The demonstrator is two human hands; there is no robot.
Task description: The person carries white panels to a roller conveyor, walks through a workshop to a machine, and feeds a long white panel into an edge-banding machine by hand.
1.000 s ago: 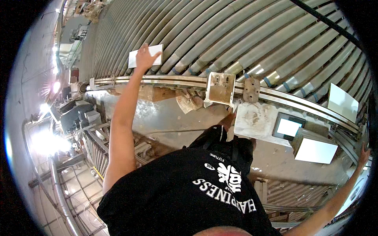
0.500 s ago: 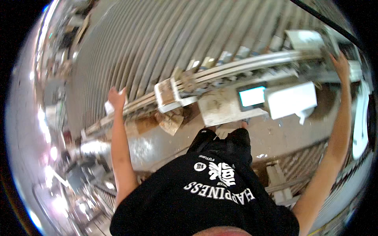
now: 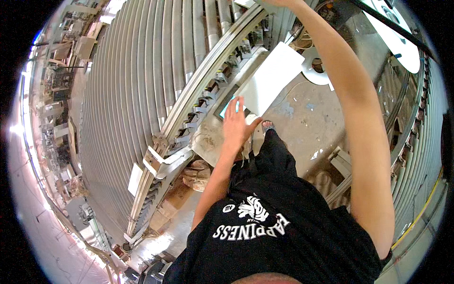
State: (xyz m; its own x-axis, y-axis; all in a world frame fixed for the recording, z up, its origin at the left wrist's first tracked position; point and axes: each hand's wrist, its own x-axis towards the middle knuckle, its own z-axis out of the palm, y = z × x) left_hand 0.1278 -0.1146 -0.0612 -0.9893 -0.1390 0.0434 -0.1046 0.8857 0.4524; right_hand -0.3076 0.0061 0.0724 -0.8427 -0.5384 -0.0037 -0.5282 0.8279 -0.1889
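Note:
My left hand (image 3: 235, 127) hovers around a lit screen (image 3: 226, 110) in a dark frame. Its fingers are spread, partly covering the screen, and nothing is held; whether a fingertip touches the glass I cannot tell. A large white panel (image 3: 273, 78) extends away from the screen, beside my fingers. My right hand (image 3: 282, 2) is reaching far forward at the picture's upper edge, near the end of the conveyor's metal side rail (image 3: 208, 66). The picture cuts its fingers off, so what it touches is hidden.
A wide roller conveyor (image 3: 142, 80) fills the left. On its rail sit a white bracket-like box (image 3: 165, 161) and a white card (image 3: 135, 180). Below lie crumpled brown paper or cloth (image 3: 197, 176) and cardboard (image 3: 172, 204). A white disc (image 3: 312, 66) stands beyond the panel; more rollers (image 3: 428, 128) are at right.
My body and view have turned to the right. My left hand has left the conveyor rail and come over the screen. My right hand now reaches to the upper edge.

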